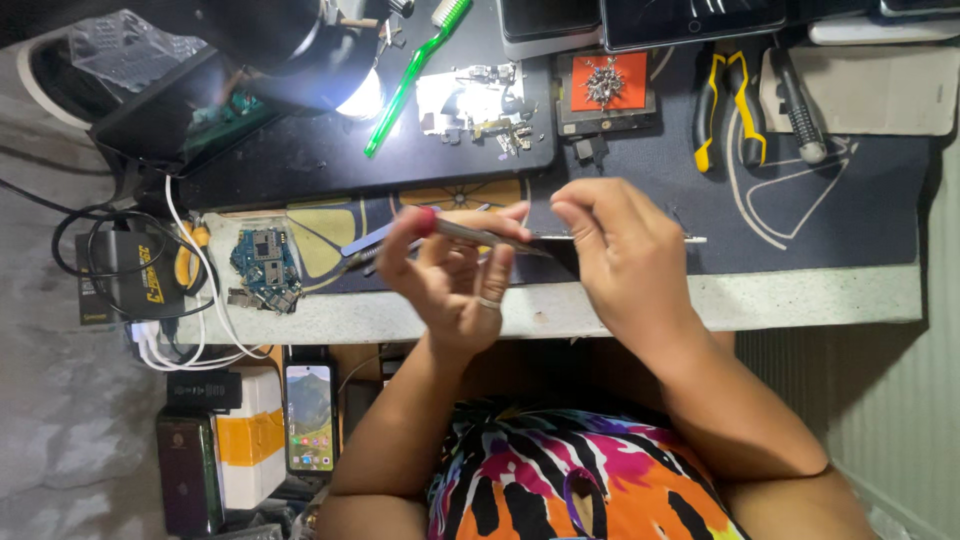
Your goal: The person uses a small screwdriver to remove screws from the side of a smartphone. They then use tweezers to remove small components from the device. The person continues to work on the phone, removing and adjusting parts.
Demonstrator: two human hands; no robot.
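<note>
I am pinching tweezers [480,236] in my left hand [455,275], long axis lying left-right, tips pointing right. My right hand [625,255] is closing its fingertips on the tip end, both hovering above the mat's near edge [800,265].

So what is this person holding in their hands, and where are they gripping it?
The left hand pinches a slim metal tool near its red-tipped end. The right hand pinches something thin further along, too blurred to identify.
</note>
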